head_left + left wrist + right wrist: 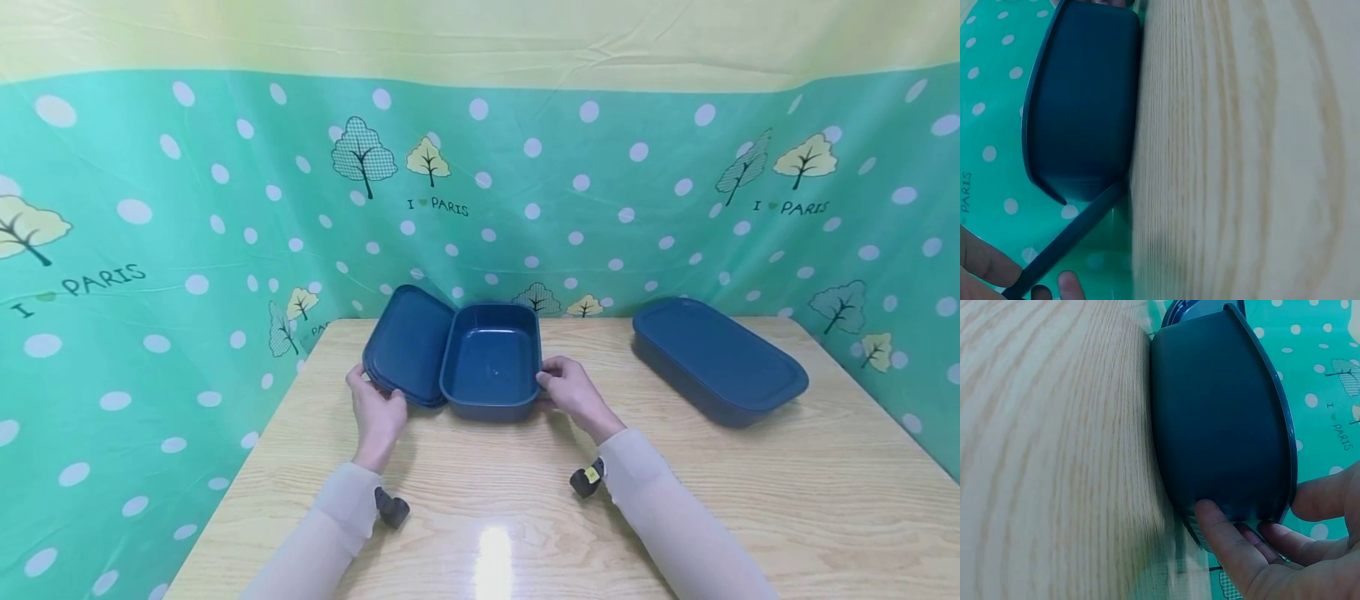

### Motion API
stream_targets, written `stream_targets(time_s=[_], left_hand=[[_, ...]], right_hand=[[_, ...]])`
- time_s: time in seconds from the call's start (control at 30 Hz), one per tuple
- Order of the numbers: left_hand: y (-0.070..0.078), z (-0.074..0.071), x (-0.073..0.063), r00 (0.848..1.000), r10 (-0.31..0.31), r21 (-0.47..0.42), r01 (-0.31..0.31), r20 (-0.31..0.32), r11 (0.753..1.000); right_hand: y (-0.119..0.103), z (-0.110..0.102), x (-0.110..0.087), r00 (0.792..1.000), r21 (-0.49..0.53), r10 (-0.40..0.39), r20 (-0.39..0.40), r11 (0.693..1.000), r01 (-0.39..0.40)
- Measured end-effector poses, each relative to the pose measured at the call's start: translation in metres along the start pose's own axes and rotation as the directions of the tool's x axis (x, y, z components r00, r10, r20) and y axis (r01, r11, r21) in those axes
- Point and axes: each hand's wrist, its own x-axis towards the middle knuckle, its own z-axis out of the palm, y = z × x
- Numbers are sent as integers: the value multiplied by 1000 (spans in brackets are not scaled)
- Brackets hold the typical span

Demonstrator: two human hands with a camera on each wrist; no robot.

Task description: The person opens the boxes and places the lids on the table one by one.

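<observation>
- While both hands are occupied in the head view, the open, dark-blue, round-cornered plastic-looking tub (491, 412) stands upright on the pale wood-grain surface (450, 508). Beside its left side slants a flat, dark-blue, rounded-rectangular lid (408, 342). The left hand (377, 418) pinches the lid near its outer corner; the right hand (574, 390) grips the tub's right side. A long, dark-blue, oblong lidded box (720, 354) stands well apart to the right.
- Seen from the left wrist, the lid is edge-on, low beside the tub's foot and raised between thumb and fingers. It will probably feel light, thin and slightly springy; pinching mid-edge should twist it less than a corner.
- Seen from the right wrist, the thumb meets the rim and fingers lie against the outer wall. The tub is likely light, fairly stiff and hard to break; its smooth wall could slip, so the rim seems the surer hold.
</observation>
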Motion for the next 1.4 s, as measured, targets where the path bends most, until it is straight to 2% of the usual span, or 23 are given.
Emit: stream_targets(time_s=[0.43, 1.4], left_hand=[[-4, -4, 2, 1000, -22, -17, 22, 18, 1000], [-12, -11, 8, 990, -141, 28, 140, 29, 990]], right_hand=[[-1, 0, 0, 1000, -8, 5, -7, 1000, -5], [-1, 0, -2, 1000, -22, -9, -14, 1000, 9]])
